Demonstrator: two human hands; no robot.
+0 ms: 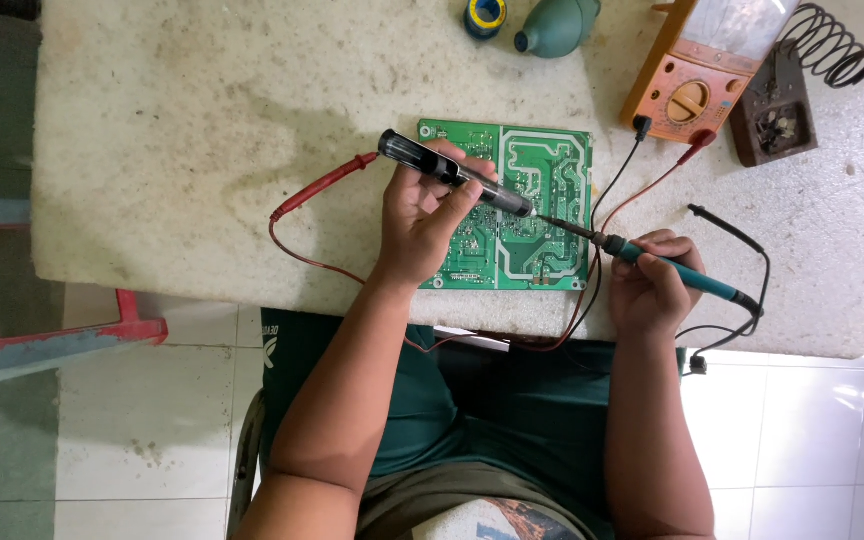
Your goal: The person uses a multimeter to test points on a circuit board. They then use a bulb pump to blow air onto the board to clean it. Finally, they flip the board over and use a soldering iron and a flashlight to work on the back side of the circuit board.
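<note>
Both forearms reach up from the lap to the pale worktable point(202, 130). Left hand point(422, 215) curls its fingers tight around a black desoldering pump point(452, 172), nozzle down on the green circuit board point(537, 160) lying flat mid-table. Right hand point(652, 280) pinches a teal soldering iron point(667, 268), its tip touching the board right beside that nozzle. An orange multimeter point(697, 95) sits beyond.
</note>
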